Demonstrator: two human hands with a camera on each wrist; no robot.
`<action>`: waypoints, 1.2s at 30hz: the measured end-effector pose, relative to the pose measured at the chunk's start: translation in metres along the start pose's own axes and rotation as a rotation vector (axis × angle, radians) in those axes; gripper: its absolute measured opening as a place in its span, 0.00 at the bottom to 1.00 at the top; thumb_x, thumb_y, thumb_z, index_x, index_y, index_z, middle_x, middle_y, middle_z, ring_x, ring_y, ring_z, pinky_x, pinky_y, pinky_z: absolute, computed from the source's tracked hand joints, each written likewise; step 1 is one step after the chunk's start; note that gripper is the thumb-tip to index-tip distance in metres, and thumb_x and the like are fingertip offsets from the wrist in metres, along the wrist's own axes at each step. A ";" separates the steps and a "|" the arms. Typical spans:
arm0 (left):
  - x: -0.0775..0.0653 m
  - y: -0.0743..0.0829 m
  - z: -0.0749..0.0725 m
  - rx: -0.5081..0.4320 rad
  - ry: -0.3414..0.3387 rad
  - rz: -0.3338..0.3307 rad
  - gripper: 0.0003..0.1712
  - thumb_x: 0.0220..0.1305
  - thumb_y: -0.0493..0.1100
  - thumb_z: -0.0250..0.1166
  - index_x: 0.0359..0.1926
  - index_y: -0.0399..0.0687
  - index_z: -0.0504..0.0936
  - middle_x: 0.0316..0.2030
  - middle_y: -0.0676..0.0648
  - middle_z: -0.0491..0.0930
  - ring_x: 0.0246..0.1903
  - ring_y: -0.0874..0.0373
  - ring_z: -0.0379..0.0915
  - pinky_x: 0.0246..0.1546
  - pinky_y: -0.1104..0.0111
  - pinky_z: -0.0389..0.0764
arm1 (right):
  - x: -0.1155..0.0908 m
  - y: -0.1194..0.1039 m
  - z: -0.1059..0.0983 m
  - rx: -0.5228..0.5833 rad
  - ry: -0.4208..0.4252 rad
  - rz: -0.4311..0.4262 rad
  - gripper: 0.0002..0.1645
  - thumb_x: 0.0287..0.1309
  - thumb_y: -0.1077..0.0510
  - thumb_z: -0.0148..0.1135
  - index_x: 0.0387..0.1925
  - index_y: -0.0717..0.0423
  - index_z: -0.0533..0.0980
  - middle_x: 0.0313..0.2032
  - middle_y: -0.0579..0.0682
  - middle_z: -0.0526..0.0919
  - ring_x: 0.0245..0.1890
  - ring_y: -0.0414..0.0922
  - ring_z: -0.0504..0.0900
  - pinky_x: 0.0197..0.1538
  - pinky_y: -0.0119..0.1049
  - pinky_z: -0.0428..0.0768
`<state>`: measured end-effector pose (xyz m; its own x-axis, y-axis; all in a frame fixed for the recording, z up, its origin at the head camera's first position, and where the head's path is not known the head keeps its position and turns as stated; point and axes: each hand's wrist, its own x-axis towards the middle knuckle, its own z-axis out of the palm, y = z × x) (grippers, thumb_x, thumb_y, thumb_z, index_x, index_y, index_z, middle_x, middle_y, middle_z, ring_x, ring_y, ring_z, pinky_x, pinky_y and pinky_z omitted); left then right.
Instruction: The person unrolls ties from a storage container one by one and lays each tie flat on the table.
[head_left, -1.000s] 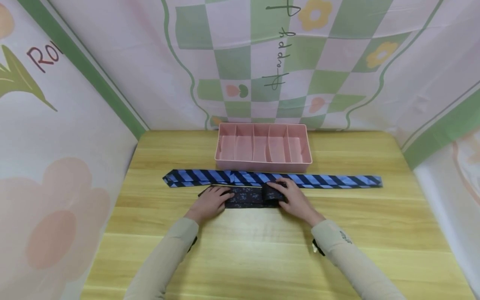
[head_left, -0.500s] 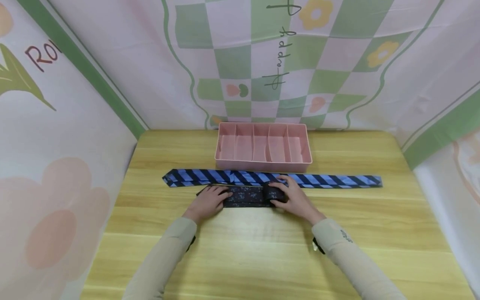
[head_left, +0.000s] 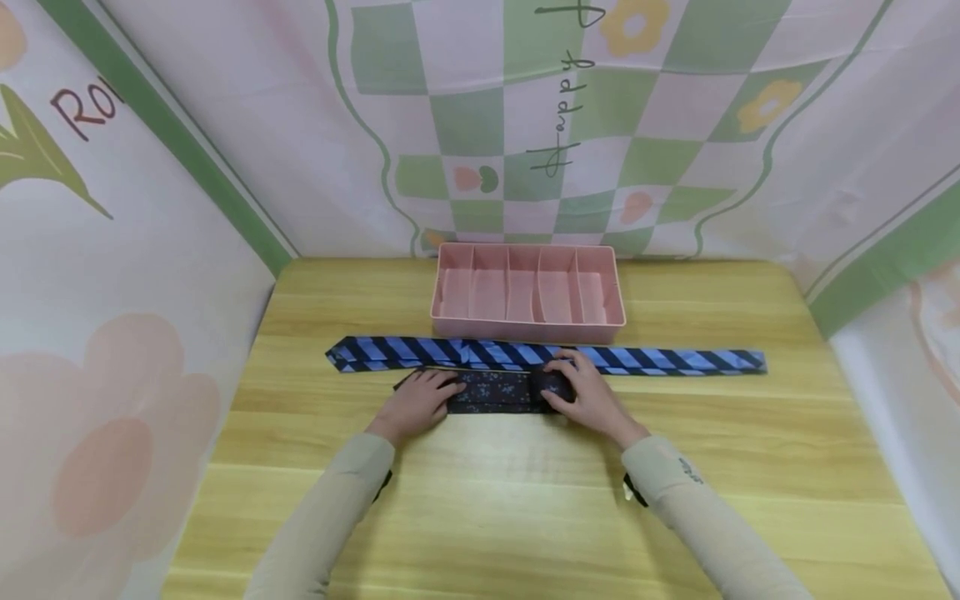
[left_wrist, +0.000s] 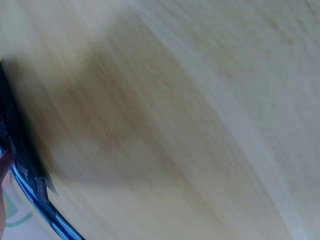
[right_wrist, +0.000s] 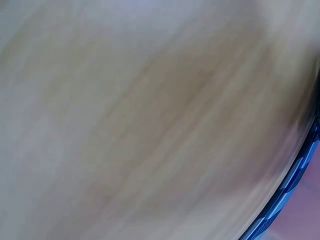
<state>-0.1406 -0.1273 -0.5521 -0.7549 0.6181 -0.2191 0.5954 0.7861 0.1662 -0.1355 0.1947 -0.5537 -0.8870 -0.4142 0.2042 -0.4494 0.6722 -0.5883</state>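
Observation:
A dark necktie point(head_left: 491, 390) with small blue flowers lies across the table, its right part rolled into a coil. My right hand point(head_left: 588, 398) holds that coil between thumb and curled fingers. Over the tie's left end, my left hand point(head_left: 416, 404) rests with its fingers extended, pressing the cloth and hiding part of it. Just behind, a blue and navy striped necktie point(head_left: 675, 361) is stretched out flat. In the left wrist view the dark tie and a fingertip point(left_wrist: 5, 162) show only at the left edge.
A pink box point(head_left: 525, 327) with several compartments stands behind the striped tie, near the table's back edge. The wooden table point(head_left: 480, 508) meets patterned cloth walls point(head_left: 465, 125) at the back and sides.
The coil under my right hand has turned and its roll looks rounder, shifting very slightly left. My left hand has slid slightly left and stays on the dark necktie.

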 end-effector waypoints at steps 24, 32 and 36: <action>0.000 -0.004 0.003 -0.028 0.004 -0.008 0.24 0.72 0.46 0.48 0.67 0.60 0.68 0.68 0.50 0.66 0.68 0.50 0.60 0.70 0.52 0.63 | -0.002 0.006 0.002 -0.178 0.172 -0.259 0.36 0.66 0.31 0.39 0.33 0.53 0.81 0.46 0.58 0.80 0.49 0.59 0.75 0.56 0.58 0.72; -0.002 -0.005 0.002 -0.023 0.019 -0.011 0.23 0.72 0.50 0.48 0.66 0.61 0.70 0.67 0.50 0.67 0.68 0.50 0.61 0.69 0.52 0.64 | -0.006 0.009 0.001 -0.160 0.169 -0.191 0.38 0.60 0.27 0.43 0.33 0.56 0.78 0.45 0.62 0.78 0.49 0.61 0.75 0.55 0.59 0.73; -0.004 -0.006 0.003 -0.014 0.026 -0.014 0.23 0.73 0.53 0.48 0.65 0.60 0.70 0.67 0.50 0.67 0.68 0.50 0.61 0.69 0.52 0.65 | -0.008 0.012 0.000 -0.154 0.160 -0.156 0.28 0.57 0.35 0.60 0.35 0.57 0.77 0.47 0.63 0.77 0.49 0.61 0.74 0.53 0.59 0.75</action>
<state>-0.1407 -0.1346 -0.5548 -0.7703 0.6067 -0.1966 0.5807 0.7947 0.1768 -0.1337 0.2061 -0.5618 -0.8055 -0.4261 0.4118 -0.5823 0.6981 -0.4166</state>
